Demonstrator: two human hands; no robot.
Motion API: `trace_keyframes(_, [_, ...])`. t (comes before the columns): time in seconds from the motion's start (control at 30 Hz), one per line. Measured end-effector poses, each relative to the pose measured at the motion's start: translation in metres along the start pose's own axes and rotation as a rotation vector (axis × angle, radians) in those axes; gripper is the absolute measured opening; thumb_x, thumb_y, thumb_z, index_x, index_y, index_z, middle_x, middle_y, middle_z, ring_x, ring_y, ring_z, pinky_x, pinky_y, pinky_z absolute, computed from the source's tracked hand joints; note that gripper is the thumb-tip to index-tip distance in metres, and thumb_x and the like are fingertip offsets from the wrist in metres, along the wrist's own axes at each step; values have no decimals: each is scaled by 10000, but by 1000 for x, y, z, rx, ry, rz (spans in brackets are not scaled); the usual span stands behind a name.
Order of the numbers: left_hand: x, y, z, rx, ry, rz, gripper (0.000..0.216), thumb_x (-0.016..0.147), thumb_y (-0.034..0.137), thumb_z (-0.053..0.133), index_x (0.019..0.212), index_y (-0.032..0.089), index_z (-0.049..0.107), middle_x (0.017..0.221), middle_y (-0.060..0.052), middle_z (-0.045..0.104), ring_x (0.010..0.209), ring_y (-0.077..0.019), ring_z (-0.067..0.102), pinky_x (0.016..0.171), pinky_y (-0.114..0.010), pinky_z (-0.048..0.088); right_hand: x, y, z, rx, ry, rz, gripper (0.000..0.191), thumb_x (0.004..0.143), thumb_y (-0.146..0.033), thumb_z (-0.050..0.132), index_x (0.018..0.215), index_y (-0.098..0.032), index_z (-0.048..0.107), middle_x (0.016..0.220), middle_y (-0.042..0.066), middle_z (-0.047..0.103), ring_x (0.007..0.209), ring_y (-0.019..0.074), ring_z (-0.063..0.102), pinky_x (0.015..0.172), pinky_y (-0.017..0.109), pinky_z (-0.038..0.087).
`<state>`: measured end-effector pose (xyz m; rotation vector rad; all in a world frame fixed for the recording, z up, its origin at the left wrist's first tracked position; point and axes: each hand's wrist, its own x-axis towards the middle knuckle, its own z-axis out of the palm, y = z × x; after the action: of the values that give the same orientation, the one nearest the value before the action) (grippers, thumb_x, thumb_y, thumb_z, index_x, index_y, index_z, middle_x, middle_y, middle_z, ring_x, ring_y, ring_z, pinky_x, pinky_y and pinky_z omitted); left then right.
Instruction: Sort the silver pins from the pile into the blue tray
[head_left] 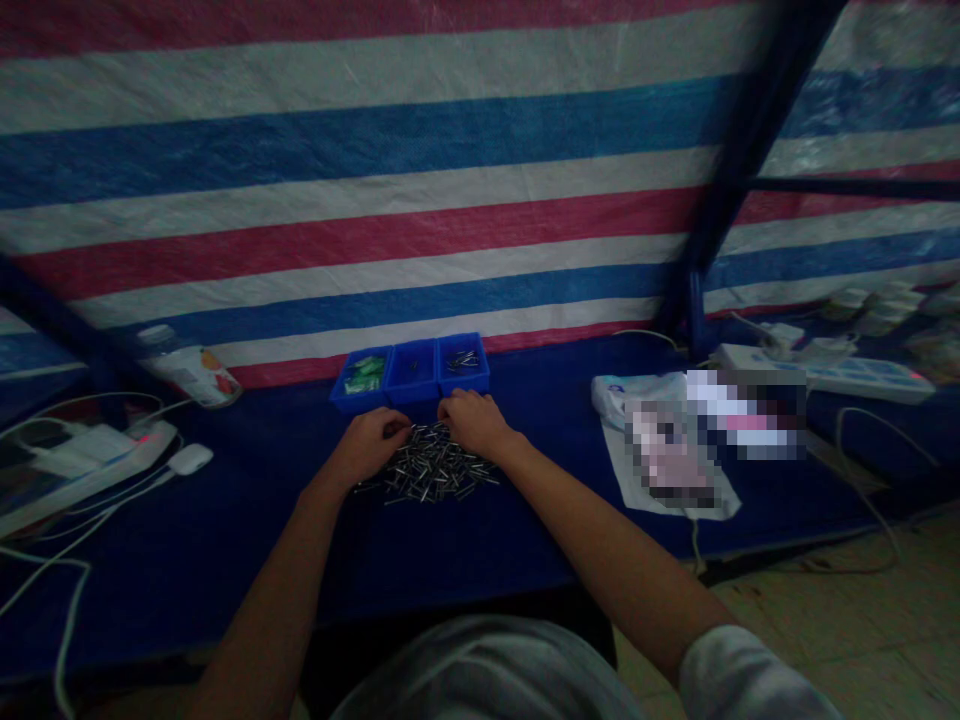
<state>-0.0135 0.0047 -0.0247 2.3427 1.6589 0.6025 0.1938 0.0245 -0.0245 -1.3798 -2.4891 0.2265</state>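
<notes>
A heap of several small shiny metal pins (431,470) lies on the dark blue table (225,540) in front of me. My left hand (371,440) rests on the heap's left edge with its fingers curled inward. My right hand (474,420) sits at the heap's upper right, fingers bent down and closed onto the pins; what they pinch is too small to make out. Just behind both hands stand three small blue bins (411,372) in a row: the left one holds green pieces, the right one a few metal pins.
A fallen bottle with a fruit label (191,368) lies at the back left, near a white power strip (82,455), a white mouse-like object (190,459) and cables. A white plastic bag (675,440) and another power strip (825,372) lie on the right. A striped tarpaulin hangs behind.
</notes>
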Motion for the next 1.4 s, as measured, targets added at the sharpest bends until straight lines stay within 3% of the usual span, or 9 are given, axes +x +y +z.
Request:
trace_keyframes(0.27, [-2, 3, -3, -60, -10, -42, 257, 830, 353, 516, 904, 185, 696, 864, -53, 710, 762, -201, 633, 714, -314, 472, 0, -1, -1, 8, 15, 15, 204, 874, -170, 486, 981, -188, 660, 1097, 102, 630, 998, 245, 565, 824, 385, 446])
trace_keyframes(0.53, [-2, 4, -3, -85, 33, -54, 268, 822, 354, 534, 965, 180, 680, 832, -48, 697, 743, -195, 624, 701, -317, 469, 8, -2, 0, 140, 183, 22, 232, 910, -151, 457, 1015, -165, 662, 1028, 101, 671, 974, 228, 556, 824, 357, 424])
trace_keyframes(0.73, [-2, 9, -5, -108, 131, 0, 345, 822, 423, 591, 1062, 185, 658, 862, -43, 679, 747, -183, 613, 701, -309, 479, 13, -3, 0, 324, 321, -102, 191, 905, -137, 513, 995, -159, 681, 1010, 68, 699, 935, 179, 584, 884, 332, 397])
trace_keyframes(0.93, [-1, 10, -7, -93, 184, 80, 251, 862, 387, 541, 889, 193, 698, 887, -57, 696, 790, -195, 627, 718, -312, 467, 14, -4, 3, 447, 392, -165, 153, 874, -115, 562, 964, -166, 675, 975, 42, 713, 905, 166, 611, 873, 326, 418])
trace_keyframes(1.1, [-1, 11, -7, -87, 205, 78, 228, 867, 355, 536, 855, 186, 687, 836, -46, 688, 737, -180, 613, 676, -297, 445, 15, -4, 5, 522, 388, -143, 168, 865, -119, 564, 984, -176, 668, 945, 45, 708, 868, 159, 623, 830, 313, 451])
trace_keyframes(1.3, [-1, 10, -6, -99, 205, 84, 209, 864, 344, 542, 852, 187, 680, 817, -38, 679, 725, -174, 609, 669, -292, 439, 10, -6, 3, 392, 404, -259, 269, 839, -127, 572, 1094, -176, 642, 1102, 67, 657, 1037, 186, 564, 919, 342, 413])
trace_keyframes(1.4, [-1, 10, -6, -101, 200, 92, 210, 863, 345, 544, 845, 185, 678, 805, -35, 678, 715, -171, 606, 664, -289, 439, 8, -8, 2, 313, 356, -309, 271, 856, -126, 551, 1106, -178, 643, 1098, 69, 662, 1029, 193, 552, 909, 358, 395])
